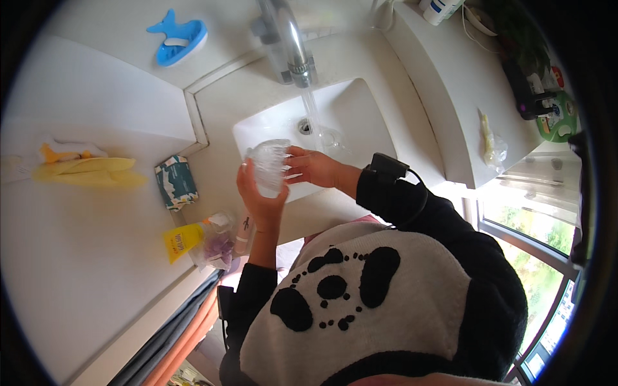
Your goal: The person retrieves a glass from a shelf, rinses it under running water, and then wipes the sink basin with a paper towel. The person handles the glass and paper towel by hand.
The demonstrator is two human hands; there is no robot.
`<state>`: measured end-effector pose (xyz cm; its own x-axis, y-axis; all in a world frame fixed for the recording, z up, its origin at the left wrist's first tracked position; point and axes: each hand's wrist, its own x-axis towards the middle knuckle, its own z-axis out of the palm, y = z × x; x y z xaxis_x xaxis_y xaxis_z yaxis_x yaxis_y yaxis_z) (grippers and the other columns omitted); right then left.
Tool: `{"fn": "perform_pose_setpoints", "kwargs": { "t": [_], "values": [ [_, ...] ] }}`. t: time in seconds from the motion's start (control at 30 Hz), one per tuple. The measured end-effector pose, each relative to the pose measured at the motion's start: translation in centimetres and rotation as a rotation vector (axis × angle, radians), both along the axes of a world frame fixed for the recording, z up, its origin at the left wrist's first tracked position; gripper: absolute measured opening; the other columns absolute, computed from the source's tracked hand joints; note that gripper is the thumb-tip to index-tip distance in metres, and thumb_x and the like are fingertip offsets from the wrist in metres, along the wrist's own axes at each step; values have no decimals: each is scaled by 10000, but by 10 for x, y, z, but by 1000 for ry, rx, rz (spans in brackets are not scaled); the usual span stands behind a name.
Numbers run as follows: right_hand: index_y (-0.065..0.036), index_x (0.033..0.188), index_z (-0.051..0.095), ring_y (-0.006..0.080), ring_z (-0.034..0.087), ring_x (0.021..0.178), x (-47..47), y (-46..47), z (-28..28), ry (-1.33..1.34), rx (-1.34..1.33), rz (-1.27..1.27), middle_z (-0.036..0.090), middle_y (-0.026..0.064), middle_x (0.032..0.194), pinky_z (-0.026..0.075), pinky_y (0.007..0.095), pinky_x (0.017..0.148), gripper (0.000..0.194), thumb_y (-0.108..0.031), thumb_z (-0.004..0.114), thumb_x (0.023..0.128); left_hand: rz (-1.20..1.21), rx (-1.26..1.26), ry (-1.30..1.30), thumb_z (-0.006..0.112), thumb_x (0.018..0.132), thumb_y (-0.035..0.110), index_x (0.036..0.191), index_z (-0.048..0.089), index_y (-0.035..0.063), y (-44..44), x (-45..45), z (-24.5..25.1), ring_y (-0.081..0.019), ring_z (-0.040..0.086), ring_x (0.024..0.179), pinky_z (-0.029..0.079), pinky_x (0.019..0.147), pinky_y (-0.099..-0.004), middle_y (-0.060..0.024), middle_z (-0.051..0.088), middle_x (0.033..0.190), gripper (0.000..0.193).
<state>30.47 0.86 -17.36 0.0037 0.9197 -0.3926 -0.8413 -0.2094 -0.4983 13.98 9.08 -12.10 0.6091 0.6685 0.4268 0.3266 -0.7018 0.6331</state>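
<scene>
Over the near left part of the white sink basin (357, 111), my left hand (260, 193) grips a clear, ribbed container (270, 161), which looks like a glass or plastic cup. On its other side, the fingers of my right hand (314, 169) touch its rim; whether they carry any of its weight cannot be told. Water runs from the chrome faucet (300, 67) beside the container into the basin, close to the drain (304, 127). The container is slightly blurred.
A blue whale-shaped soap dish (181, 41) is at the upper left. Along the left side are a tissue pack (176, 182), a yellow tube (183, 240) and a plastic bag with purple contents (218, 246). On the right ledge lies a small plastic bag (494, 152) near a green bottle (560, 118).
</scene>
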Motion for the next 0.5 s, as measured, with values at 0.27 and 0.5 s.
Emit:
{"fn": "perform_pose_setpoints", "kwargs": {
  "t": [0.27, 0.5],
  "values": [
    [-73, 1237, 588, 240, 625, 1072, 74, -131, 26, -1348, -269, 103, 617, 109, 1221, 499, 363, 938, 311, -139, 595, 933, 237, -1684, -603, 469, 859, -24, 1469, 301, 38, 2, -32, -18, -328, 552, 1190, 514, 973, -484, -250, 473, 1361, 636],
    [-196, 1366, 513, 365, 307, 1393, 42, -225, 28, -1933, -145, 637, 270, 126, 1536, 220, 563, 1148, 676, -321, 783, 759, 183, -1797, -730, 406, 909, -52, 1434, 350, 54, -11, -30, -23, -327, 568, 1193, 531, 967, -473, -205, 520, 1337, 539]
  ]
}}
